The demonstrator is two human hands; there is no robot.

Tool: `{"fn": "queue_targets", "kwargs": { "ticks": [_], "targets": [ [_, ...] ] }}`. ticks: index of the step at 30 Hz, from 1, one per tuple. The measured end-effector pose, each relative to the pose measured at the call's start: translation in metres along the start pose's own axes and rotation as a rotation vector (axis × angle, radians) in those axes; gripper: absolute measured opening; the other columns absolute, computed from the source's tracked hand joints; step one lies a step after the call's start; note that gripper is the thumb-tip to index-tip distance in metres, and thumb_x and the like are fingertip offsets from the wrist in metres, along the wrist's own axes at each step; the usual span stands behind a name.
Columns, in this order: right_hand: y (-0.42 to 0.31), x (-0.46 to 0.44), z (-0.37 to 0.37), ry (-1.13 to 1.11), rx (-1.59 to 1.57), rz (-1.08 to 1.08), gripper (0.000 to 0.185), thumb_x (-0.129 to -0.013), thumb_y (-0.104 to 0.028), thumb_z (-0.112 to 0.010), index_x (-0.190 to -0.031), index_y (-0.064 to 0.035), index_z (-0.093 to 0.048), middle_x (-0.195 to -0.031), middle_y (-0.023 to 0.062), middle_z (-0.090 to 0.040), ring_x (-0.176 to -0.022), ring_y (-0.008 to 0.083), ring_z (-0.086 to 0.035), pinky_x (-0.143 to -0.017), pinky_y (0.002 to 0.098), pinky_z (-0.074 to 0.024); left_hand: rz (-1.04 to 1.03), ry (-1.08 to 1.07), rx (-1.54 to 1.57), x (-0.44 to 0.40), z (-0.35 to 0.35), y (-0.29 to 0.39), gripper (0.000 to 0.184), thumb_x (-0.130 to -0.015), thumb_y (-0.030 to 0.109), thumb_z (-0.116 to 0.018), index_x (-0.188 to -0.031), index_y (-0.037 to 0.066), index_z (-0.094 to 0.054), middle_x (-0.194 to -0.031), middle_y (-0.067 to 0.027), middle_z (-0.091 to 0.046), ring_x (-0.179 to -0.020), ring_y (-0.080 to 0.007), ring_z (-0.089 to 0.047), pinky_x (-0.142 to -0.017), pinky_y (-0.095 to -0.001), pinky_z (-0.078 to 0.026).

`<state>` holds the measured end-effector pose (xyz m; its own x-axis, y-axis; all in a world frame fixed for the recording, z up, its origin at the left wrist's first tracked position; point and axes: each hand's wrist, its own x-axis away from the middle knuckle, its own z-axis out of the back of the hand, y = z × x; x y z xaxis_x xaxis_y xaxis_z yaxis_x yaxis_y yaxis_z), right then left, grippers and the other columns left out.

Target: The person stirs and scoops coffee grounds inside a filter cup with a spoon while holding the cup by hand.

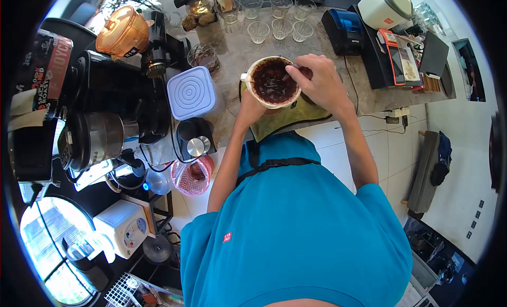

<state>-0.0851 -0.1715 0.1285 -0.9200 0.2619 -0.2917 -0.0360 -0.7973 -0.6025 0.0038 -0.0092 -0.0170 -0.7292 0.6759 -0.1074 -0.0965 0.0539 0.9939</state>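
A white cup-shaped vessel with a side handle holds dark, wet coffee grounds. My left hand is at the vessel's lower left side, its fingers mostly hidden beneath it. Over the right rim, my right hand pinches a small utensil between thumb and fingers; its tip reaches toward the grounds. The utensil is too small to identify. Beneath the vessel, a green cloth lies at the counter's front edge.
Several clear glasses stand beyond the vessel on the counter. A lidded container and a small black device are at left. A black printer stands at right, its cable running down the counter.
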Motion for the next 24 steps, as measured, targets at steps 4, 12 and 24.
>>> {"fn": "queue_targets", "kwargs": {
  "ticks": [4, 12, 24],
  "targets": [
    [0.003, 0.001, 0.013, 0.069, -0.108, -0.174, 0.028, -0.091, -0.024, -0.070, -0.085, 0.0036, -0.068, -0.072, 0.0187, -0.065, -0.065, 0.0302, -0.061, -0.064, 0.0401, -0.0447, -0.036, -0.032, -0.015, -0.006, 0.004, 0.006, 0.055, -0.077, 0.008, -0.081, -0.128, 0.001, -0.061, -0.123, -0.0106, -0.069, -0.113, -0.0218, -0.066, -0.098, -0.0350, -0.051],
    [0.010, 0.009, 0.004, 0.128, -0.098, -0.156, 0.029, -0.091, -0.024, -0.070, -0.083, 0.0038, -0.068, -0.068, 0.0177, -0.064, -0.059, 0.0276, -0.060, -0.059, 0.0381, -0.0443, -0.005, -0.073, -0.043, -0.009, 0.010, 0.024, 0.066, -0.070, 0.013, -0.088, -0.130, 0.002, -0.060, -0.123, -0.0096, -0.069, -0.112, -0.0213, -0.066, -0.099, -0.0354, -0.052],
    [0.007, 0.008, 0.003, 0.114, -0.107, -0.147, 0.030, -0.090, -0.024, -0.070, -0.083, 0.0051, -0.067, -0.069, 0.0181, -0.065, -0.058, 0.0284, -0.059, -0.060, 0.0391, -0.0454, -0.010, -0.045, 0.062, -0.007, 0.009, 0.030, 0.071, -0.067, 0.011, -0.089, -0.131, 0.002, -0.057, -0.124, -0.0099, -0.068, -0.112, -0.0200, -0.066, -0.099, -0.0354, -0.052]
  ]
}}
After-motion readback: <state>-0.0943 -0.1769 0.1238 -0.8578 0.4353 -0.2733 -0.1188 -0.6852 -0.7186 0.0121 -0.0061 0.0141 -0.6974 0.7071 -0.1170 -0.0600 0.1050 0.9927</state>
